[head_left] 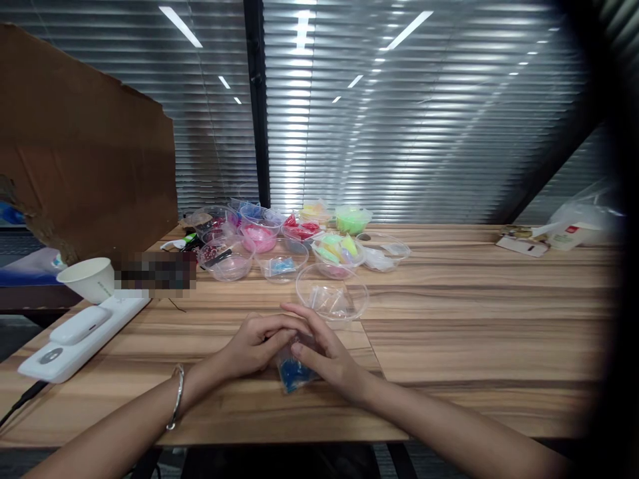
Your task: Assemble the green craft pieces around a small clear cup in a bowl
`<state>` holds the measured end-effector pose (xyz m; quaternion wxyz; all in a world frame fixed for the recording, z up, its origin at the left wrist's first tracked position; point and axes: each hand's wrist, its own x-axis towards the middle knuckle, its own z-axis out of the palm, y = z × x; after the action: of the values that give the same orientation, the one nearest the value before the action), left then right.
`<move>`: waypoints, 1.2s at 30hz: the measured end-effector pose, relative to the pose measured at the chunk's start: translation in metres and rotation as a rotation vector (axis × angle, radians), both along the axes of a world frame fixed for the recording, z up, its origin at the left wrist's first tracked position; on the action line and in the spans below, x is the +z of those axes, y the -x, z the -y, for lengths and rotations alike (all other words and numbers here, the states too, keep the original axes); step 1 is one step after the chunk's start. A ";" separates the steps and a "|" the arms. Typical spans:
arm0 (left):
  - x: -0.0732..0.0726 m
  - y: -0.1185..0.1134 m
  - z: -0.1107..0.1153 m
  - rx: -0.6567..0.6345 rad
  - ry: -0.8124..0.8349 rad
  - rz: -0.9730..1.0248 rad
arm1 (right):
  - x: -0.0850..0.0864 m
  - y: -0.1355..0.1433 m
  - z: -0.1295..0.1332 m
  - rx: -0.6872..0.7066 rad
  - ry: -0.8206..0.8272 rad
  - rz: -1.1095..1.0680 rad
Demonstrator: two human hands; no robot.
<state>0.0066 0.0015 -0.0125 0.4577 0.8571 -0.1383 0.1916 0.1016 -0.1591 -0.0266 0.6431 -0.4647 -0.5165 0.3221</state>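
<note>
Between my hands, close to the table's front edge, is a small clear plastic bag (pixel 295 374) with something blue inside. My left hand (pixel 257 346) has its thumb and fingers closed on the bag's upper edge. From the other side my right hand (pixel 324 352) pinches the same edge, its thumb over the bag and its fingers reaching across the left fingertips. The hands partly hide the top of the bag. Just beyond them stands a clear round bowl (pixel 363 307) holding crumpled clear plastic bags (pixel 327 301).
Several clear bowls with coloured contents, such as a pink one (pixel 259 238) and a green one (pixel 352 219), cluster behind. On the left are a white power strip (pixel 64 359), a paper cup (pixel 90 279) and a cardboard sheet (pixel 90 146). A plastic bag (pixel 589 216) lies far right.
</note>
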 end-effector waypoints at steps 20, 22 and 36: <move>-0.012 -0.009 -0.015 0.375 0.459 0.001 | -0.011 0.005 -0.006 -0.173 0.182 -0.012; -0.013 -0.011 -0.019 0.410 0.539 0.031 | -0.013 0.005 -0.007 -0.116 0.216 -0.049; -0.010 -0.017 -0.024 0.238 0.669 -0.089 | -0.010 -0.003 -0.016 -0.086 0.305 -0.281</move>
<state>0.0238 0.0255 -0.0228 0.6931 0.6774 0.0531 0.2408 0.1041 -0.1432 -0.0365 0.6440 -0.5291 -0.3466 0.4303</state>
